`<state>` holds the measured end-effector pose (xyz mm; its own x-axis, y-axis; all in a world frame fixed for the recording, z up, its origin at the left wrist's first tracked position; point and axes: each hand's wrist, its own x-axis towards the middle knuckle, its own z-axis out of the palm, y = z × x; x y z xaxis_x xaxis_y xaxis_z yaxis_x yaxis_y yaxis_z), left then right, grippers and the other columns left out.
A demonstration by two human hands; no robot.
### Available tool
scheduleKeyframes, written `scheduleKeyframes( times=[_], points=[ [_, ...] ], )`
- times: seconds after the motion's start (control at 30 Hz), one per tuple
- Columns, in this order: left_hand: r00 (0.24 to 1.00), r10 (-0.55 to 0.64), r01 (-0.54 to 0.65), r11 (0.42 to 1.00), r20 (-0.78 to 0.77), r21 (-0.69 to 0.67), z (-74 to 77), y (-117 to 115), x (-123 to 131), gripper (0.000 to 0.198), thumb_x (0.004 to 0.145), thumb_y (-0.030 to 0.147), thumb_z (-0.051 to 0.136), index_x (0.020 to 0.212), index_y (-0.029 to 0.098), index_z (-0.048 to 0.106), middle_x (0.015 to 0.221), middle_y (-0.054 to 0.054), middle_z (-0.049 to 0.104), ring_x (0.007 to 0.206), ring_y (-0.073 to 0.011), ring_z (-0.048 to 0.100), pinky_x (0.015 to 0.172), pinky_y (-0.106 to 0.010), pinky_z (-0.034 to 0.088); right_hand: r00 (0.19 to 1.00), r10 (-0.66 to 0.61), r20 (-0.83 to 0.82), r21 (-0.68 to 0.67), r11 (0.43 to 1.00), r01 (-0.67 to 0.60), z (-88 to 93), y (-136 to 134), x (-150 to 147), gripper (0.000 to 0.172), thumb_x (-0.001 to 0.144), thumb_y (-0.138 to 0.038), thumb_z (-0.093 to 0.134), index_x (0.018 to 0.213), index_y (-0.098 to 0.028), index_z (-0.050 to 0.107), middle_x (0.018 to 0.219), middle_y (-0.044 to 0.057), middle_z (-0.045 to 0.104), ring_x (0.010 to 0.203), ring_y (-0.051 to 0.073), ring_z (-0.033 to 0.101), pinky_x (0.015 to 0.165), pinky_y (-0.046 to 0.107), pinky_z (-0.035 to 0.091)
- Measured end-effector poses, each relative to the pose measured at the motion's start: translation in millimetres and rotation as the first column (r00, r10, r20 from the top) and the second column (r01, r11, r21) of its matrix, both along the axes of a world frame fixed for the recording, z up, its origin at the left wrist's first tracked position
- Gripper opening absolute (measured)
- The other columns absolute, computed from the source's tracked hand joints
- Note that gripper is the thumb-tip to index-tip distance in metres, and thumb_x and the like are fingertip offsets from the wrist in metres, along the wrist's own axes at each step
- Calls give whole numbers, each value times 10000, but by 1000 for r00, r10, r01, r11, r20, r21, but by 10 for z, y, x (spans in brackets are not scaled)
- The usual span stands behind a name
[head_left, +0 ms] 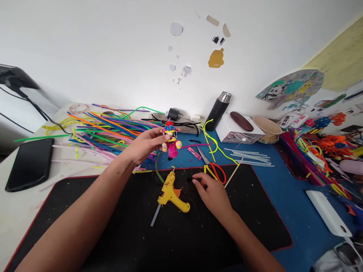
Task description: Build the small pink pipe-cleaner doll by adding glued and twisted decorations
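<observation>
Mid-frame, the fingers of the left hand (146,143) pinch a small fuzzy doll (172,146) upright — magenta body, yellow face, red-and-blue hat, one black foot showing. The step seems to be handling a small dark piece (189,180) at the right hand (213,192); whether those fingers grip it, I cannot tell. Next likely calls for a delicate pinch, clear of the yellow plastic glue gun (169,192).

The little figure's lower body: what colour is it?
The figure's lower body is bright pink, seen in the head view.
</observation>
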<state>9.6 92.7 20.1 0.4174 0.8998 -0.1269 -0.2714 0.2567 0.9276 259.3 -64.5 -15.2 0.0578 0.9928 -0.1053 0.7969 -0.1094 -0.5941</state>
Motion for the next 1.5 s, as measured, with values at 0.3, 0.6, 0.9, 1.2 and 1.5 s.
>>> scheduleKeyframes(
  times=[0.3, 0.6, 0.9, 1.2, 1.5],
  points=[
    [996, -11, 9, 1000, -90, -25, -152, 51, -23, 450, 654, 453, 969, 960, 174, 791, 978, -69, 762, 747, -159, 647, 654, -270, 534, 983, 94, 155, -45, 995, -88, -134, 81, -60, 250, 1006, -319, 586, 1168, -229, 753, 696, 1, 665, 649, 216, 642, 625, 305, 362],
    [974, -53, 35, 996, -220, -84, -300, 73, 96, 546, 583, 542, 973, 920, 157, 784, 944, -67, 737, 826, -179, 655, 687, -280, 590, 977, 101, 186, -16, 995, -99, -190, 69, -68, 183, 1004, -274, 614, 1138, -240, 734, 668, -30, 668, 611, 190, 647, 589, 283, 327],
    [916, -114, 75, 990, -385, -117, -369, 148, 250, 570, 577, 603, 951, 836, 150, 722, 772, -9, 646, 745, -147, 621, 653, -267, 602, 984, 92, 155, 33, 995, -99, -218, 41, -71, 136, 999, -275, 615, 1046, -233, 736, 631, -43, 649, 559, 169, 632, 570, 271, 320],
    [857, -85, 56, 996, -509, -70, -412, 191, 323, 574, 635, 606, 913, 912, 158, 685, 700, 8, 632, 654, -146, 633, 602, -275, 592, 988, 91, 123, 66, 993, -99, -278, 24, -53, 151, 1008, -291, 600, 1038, -237, 739, 640, -39, 646, 557, 162, 623, 565, 269, 305],
    [760, 5, 47, 997, -650, 62, -347, 118, 286, 543, 789, 533, 803, 1170, 166, 681, 906, -61, 745, 681, -202, 711, 565, -294, 581, 991, -5, -134, 39, 999, 11, -239, 20, -20, 199, 969, -356, 595, 976, -221, 741, 612, -40, 557, 560, 160, 544, 586, 275, 341]
  ],
)
